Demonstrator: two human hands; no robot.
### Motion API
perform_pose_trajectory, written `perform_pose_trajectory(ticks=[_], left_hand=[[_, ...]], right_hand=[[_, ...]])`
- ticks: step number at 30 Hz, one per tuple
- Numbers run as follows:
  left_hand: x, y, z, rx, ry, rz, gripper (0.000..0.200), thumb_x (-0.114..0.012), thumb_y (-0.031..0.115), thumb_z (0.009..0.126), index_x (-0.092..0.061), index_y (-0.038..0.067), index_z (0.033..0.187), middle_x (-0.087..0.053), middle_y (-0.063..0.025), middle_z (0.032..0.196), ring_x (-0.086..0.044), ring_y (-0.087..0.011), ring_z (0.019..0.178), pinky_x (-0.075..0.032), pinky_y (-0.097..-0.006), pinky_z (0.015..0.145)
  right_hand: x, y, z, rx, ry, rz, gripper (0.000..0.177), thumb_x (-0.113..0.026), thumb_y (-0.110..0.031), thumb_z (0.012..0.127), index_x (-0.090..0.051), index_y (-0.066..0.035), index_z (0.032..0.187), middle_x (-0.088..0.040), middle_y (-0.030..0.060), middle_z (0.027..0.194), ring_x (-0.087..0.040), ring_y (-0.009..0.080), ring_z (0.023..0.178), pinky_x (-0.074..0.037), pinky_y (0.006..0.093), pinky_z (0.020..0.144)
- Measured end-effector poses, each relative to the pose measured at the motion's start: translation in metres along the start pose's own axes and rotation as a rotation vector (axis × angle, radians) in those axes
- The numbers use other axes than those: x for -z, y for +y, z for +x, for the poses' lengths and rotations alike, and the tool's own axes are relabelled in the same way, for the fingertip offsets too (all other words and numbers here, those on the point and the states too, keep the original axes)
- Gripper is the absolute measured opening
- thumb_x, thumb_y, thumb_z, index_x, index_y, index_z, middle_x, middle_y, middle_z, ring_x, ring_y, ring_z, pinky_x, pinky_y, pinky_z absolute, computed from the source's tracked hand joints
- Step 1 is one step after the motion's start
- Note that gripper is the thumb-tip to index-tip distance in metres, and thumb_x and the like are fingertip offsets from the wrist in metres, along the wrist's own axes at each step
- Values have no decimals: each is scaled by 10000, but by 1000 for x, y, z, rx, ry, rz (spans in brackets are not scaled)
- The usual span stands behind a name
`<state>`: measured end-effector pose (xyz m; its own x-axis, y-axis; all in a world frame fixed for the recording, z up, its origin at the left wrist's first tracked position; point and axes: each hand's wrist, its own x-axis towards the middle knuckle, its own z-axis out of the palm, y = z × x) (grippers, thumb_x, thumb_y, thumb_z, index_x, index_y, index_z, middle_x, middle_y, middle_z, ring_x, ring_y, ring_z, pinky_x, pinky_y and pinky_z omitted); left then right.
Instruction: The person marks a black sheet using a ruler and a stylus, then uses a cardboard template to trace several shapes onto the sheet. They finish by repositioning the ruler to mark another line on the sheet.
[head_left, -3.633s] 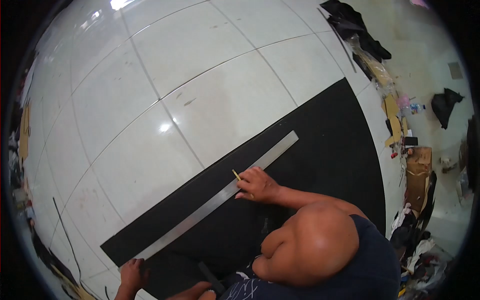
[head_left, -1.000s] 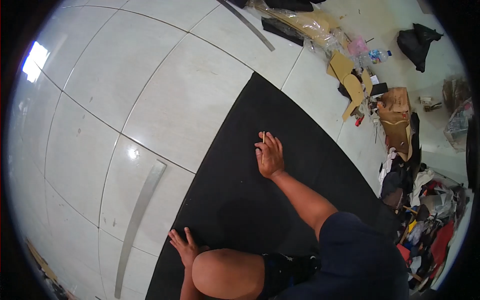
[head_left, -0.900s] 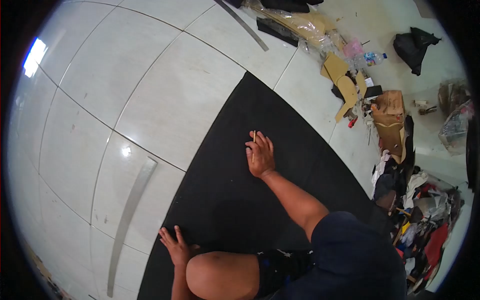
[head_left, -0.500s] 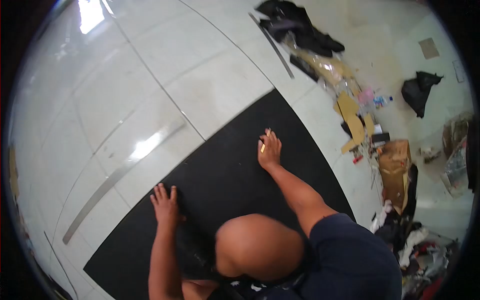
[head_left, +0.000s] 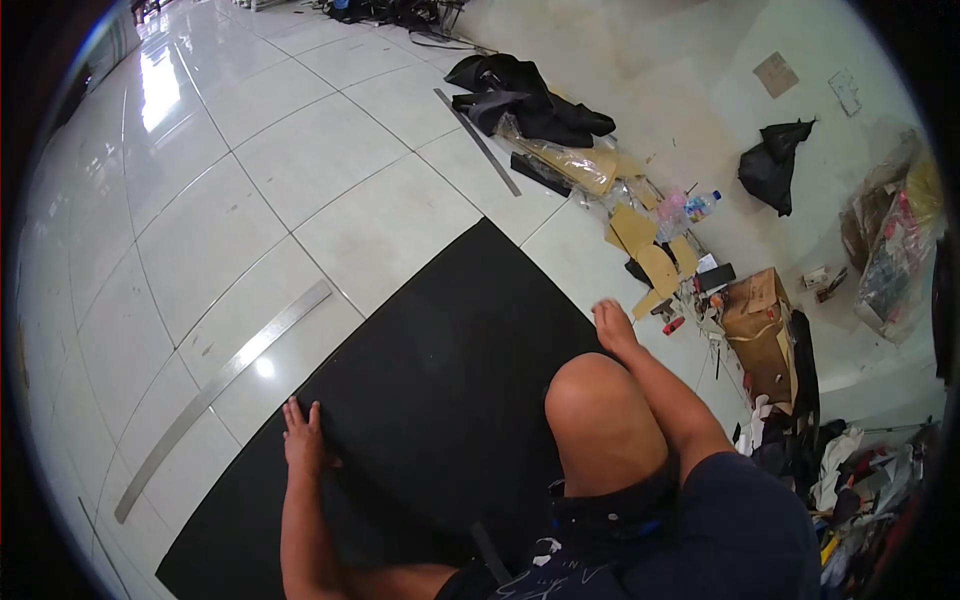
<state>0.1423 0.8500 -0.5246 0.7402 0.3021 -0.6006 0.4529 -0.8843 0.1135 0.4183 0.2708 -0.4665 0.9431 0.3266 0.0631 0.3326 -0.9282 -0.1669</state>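
Note:
A large black sheet (head_left: 430, 340) lies flat on the tiled floor under me. My left hand (head_left: 304, 438) rests on the sheet along its left edge, fingers spread and nothing held. My right hand (head_left: 613, 326) is at the sheet's right edge, beside the floor tiles. Its fingers are curled in, and whatever they hold is hidden. A bent knee (head_left: 600, 400) comes up between my arms, over the sheet.
A long metal ruler (head_left: 225, 385) lies on the tiles to the left. Another thin strip (head_left: 478, 142) lies further up. To the right are cardboard scraps (head_left: 632, 230), a plastic bottle (head_left: 702, 206), a cardboard box (head_left: 757, 335) and black cloth (head_left: 530, 100).
My right hand has moved right and down, off the middle of the sheet to its right edge. The small yellow stick seen in it no longer shows. My left hand stays on the sheet.

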Motion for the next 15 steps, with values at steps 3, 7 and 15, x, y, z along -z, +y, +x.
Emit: perform_pose_trajectory(ticks=[3, 7, 15], left_hand=[[-8, -4, 1, -9, 19, -6, 1342, -1018, 229, 415, -310, 197, 1555, -51, -184, 1675, -124, -364, 1545, -407, -556, 1140], [-2, -1, 0, 8, 14, -41, 1301, -1011, 205, 423, -337, 189, 1536, -56, -185, 1673, -126, -373, 1542, -388, -496, 1171], [0, 19, 5, 124, -23, 113, 1306, -1011, 267, 424, -332, 133, 1532, -85, -218, 1661, -152, -386, 1535, -305, -472, 1216]], right_hand=[[-21, 43, -39, -296, -28, 76, 249, -500, -161, 967, -659, 5, 1063, -662, 212, 1076, -619, 382, 1081, -487, 448, 968], [-43, 106, -46, -539, -197, -21, 265, -553, -212, 933, -658, -38, 1102, -671, 191, 1086, -635, 362, 1090, -508, 457, 944], [-54, 180, 101, -517, -46, -161, 330, -654, -268, 869, -629, -82, 1141, -622, 185, 1176, -624, 380, 1099, -529, 518, 881]])
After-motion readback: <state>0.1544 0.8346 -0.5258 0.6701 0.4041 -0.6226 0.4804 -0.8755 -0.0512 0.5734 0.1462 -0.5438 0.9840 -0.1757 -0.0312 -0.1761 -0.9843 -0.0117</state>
